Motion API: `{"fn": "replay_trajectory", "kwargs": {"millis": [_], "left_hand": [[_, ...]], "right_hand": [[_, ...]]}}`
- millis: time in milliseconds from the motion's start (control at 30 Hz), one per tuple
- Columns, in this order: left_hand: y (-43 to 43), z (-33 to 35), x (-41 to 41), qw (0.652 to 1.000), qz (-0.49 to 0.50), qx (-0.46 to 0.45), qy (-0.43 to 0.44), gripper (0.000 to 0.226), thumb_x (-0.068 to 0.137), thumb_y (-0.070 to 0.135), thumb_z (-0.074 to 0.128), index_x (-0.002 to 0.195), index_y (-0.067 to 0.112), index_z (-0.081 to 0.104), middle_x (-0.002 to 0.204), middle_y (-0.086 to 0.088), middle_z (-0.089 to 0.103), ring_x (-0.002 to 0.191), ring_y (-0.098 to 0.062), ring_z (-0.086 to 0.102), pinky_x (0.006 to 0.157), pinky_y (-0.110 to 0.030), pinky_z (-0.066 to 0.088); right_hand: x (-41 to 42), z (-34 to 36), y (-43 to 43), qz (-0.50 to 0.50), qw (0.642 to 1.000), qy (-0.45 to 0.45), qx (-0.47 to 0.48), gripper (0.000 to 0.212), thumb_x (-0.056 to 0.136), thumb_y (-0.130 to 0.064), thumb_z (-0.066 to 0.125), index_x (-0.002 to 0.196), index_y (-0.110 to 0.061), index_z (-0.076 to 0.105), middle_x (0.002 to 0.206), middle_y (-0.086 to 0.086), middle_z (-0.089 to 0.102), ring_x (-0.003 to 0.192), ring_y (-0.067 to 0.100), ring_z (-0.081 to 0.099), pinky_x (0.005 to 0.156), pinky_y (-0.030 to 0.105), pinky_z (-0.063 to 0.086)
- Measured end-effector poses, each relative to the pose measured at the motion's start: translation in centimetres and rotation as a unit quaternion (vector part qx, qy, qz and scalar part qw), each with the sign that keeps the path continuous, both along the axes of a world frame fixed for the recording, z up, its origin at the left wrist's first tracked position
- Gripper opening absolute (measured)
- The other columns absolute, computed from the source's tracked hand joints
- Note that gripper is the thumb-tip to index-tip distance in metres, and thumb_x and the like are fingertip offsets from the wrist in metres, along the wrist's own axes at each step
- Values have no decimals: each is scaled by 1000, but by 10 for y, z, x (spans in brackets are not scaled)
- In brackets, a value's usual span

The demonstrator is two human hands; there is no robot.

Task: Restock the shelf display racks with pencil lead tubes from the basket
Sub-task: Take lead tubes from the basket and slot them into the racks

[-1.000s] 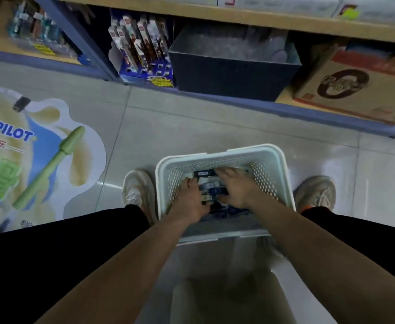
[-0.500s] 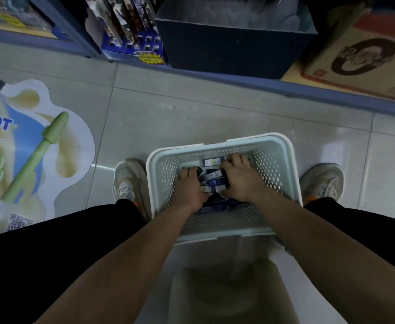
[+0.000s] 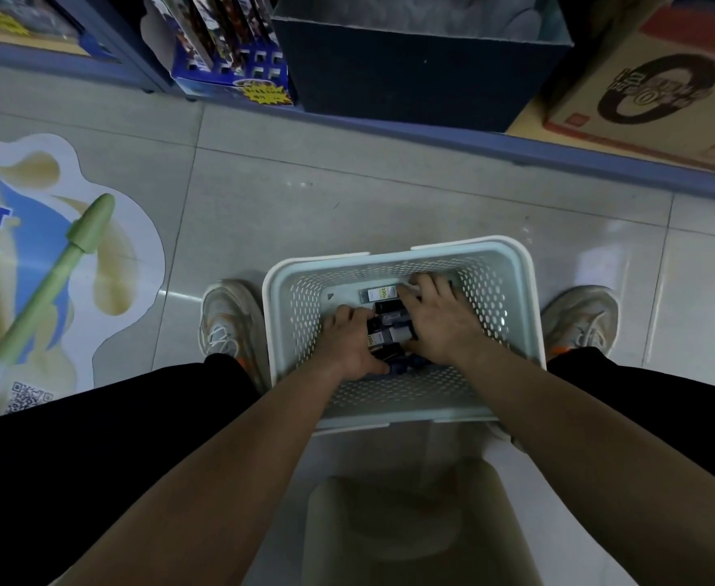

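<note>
A pale perforated plastic basket (image 3: 512, 298) stands on the floor between my feet. Several small dark pencil lead tubes (image 3: 383, 315) with white labels lie in a heap at its bottom. Both hands are down inside it. My left hand (image 3: 349, 342) curls around the left side of the heap, fingers bent onto the tubes. My right hand (image 3: 440, 321) lies over the right side with its fingers spread across the tubes, fingertips near a labelled tube (image 3: 379, 293) at the far end. The tubes under my palms are hidden.
The bottom shelf runs across the top: a blue display of carded pens (image 3: 228, 44), a dark open box (image 3: 415, 65) and a cardboard carton (image 3: 660, 90). A Pilot floor sticker (image 3: 51, 281) lies to the left. A beige stool (image 3: 406, 522) is beneath me.
My head has tilted down, so the basket sits lower in view and the upper shelves are gone. Both hands stayed in the basket, shifting slightly over the heap of tubes.
</note>
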State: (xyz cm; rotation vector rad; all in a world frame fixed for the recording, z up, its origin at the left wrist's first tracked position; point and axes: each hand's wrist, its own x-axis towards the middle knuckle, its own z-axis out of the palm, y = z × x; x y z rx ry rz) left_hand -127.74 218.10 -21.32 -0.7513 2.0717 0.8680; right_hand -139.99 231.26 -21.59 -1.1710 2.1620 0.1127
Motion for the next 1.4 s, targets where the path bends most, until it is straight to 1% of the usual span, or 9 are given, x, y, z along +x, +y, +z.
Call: {"fn": "replay_trajectory", "kwargs": {"millis": [100,233,500,733,867,967,1133,1267,1400], "left_hand": [[-1,1,0,1000,-13,3,-8,105,67,46,88,150,19,31,145,-8,35,134,-31,31,112,-41,32],[-2,3,-1,1000,-7,14,-3,95,70,40,88,146,16,36,143,-9,39,133,-29,34,110,-37,31],[-2,1,0,998,41,46,2,96,67,28,92,144,15,36,142,-7,39,125,-25,45,105,-35,42],[-1,1,0,998,37,54,-7,93,70,28,89,144,16,34,141,-7,38,123,-25,47,105,-37,43],[-1,1,0,997,44,63,-1,84,72,25,88,137,14,36,134,-6,44,112,-23,52,92,-32,46],[-1,2,-1,995,50,88,-3,82,75,23,86,138,15,33,124,-4,55,105,-20,55,83,-28,44],[0,0,-1,994,47,101,16,68,76,17,86,135,15,52,131,-4,60,109,-16,55,88,-24,43],[-2,0,0,995,27,87,31,61,81,20,82,134,14,53,132,-6,59,116,-23,57,92,-27,44],[-3,-1,1,993,62,94,46,53,82,21,82,129,18,57,126,-1,63,109,-16,58,86,-25,43]], "right_hand": [[-2,1,2,-12,999,-49,-2,100,79,-44,75,157,-17,17,161,7,15,146,30,17,119,45,26],[-8,2,4,-34,996,-82,10,100,76,-49,75,155,-22,19,147,8,28,137,33,25,113,43,32],[-14,0,-1,-52,992,-110,32,77,78,-47,76,141,-19,44,137,9,47,126,31,47,102,40,44],[-15,-2,-3,-63,987,-144,42,83,74,-52,78,143,-20,43,136,9,48,127,30,46,101,40,43],[-17,-3,-5,-57,984,-167,35,57,79,-46,77,124,-18,59,119,11,57,109,28,55,85,32,44],[-19,-3,-6,-68,981,-178,40,53,77,-44,80,118,-16,62,114,10,66,102,26,60,75,29,41],[-17,-2,-6,-77,973,-208,64,58,79,-43,79,126,-17,56,121,7,64,106,26,59,78,29,42],[-16,-1,-7,-78,970,-219,75,57,81,-43,77,127,-19,55,124,6,63,109,26,59,89,34,48],[-17,0,-8,-104,961,-246,71,47,83,-35,76,123,-18,58,118,5,63,103,24,59,78,30,43]]}}
